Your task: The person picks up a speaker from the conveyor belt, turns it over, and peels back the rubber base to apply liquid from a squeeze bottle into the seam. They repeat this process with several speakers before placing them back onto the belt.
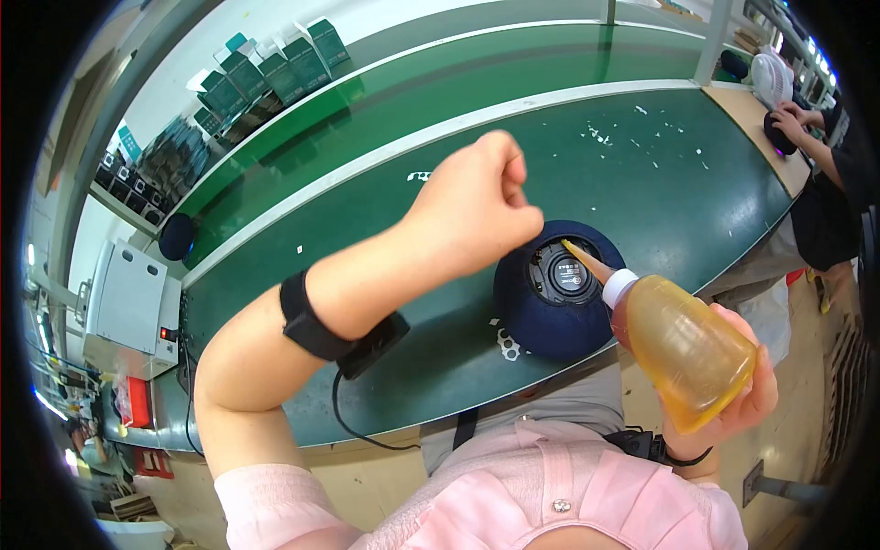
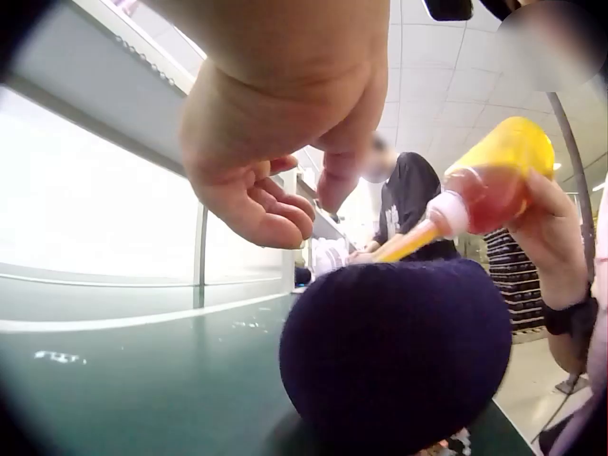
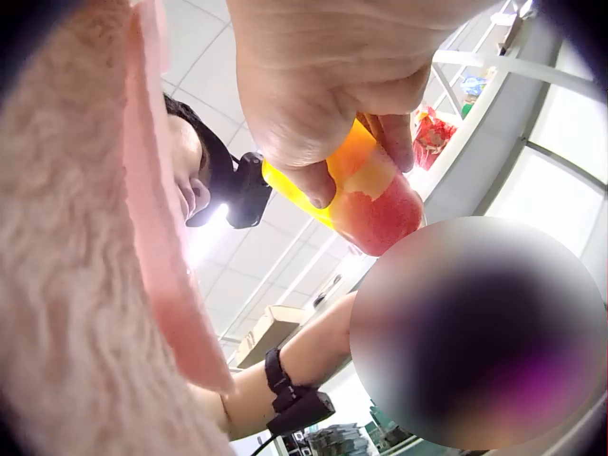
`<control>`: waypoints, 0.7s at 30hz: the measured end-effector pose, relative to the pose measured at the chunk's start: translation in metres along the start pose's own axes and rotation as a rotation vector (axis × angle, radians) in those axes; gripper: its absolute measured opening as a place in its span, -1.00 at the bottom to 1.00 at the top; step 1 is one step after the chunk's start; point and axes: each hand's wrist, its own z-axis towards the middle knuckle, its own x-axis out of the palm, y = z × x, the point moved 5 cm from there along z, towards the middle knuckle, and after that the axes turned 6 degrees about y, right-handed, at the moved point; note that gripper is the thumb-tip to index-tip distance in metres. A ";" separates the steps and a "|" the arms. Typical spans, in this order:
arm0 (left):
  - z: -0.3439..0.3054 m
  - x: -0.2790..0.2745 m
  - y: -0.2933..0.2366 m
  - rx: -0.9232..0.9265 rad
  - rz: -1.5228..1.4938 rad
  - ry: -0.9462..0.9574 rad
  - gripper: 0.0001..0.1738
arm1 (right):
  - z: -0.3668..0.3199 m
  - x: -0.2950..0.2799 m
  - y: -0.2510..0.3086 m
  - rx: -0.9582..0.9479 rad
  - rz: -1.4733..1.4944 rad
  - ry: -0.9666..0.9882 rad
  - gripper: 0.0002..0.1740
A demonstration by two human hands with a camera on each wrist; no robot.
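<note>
A squeeze bottle (image 1: pixel 683 344) of amber liquid, with a white collar and a long tapered nozzle (image 1: pixel 587 260), is gripped by my right hand (image 1: pixel 756 385). It tilts down so the nozzle tip is at the open recess of a dark blue, fabric-covered round speaker (image 1: pixel 550 325). Inside the recess shows a round, labelled silver-and-black part (image 1: pixel 566 277). My left hand (image 1: pixel 472 206) hovers beside and above the speaker, fingers loosely curled, with nothing visible in them. In the left wrist view its thumb and fingers stand apart over the speaker (image 2: pixel 394 356).
The speaker rests near the front edge of a green bench (image 1: pixel 412 367). White scraps (image 1: pixel 600 136) lie scattered on it. Green boxes (image 1: pixel 289 69) stand behind at the left, and a grey machine (image 1: pixel 133 312) is at the left end. Another person's hands (image 1: pixel 788 124) work at the far right.
</note>
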 end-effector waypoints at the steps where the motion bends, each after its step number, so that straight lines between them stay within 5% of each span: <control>1: 0.008 -0.002 0.001 0.001 0.002 0.000 -0.65 | -0.002 -0.001 -0.003 0.073 0.119 -0.021 -0.21; 4: 0.027 0.015 -0.018 0.227 0.063 0.303 -0.73 | -0.009 0.000 -0.013 0.282 0.475 -0.077 -0.41; 8: 0.035 0.028 -0.031 0.353 0.299 0.397 -0.75 | -0.013 0.000 -0.013 0.443 0.750 -0.211 -0.51; 14: 0.035 0.036 -0.040 0.444 0.482 0.412 -0.76 | -0.016 -0.001 -0.010 0.392 0.673 -0.253 -0.48; 19: 0.038 0.038 -0.037 0.502 0.438 0.247 -0.67 | -0.015 -0.002 -0.009 0.387 0.545 -0.201 -0.47; 21: 0.039 0.032 -0.031 0.373 0.354 0.257 -0.65 | -0.014 -0.003 -0.008 0.380 0.491 -0.179 -0.46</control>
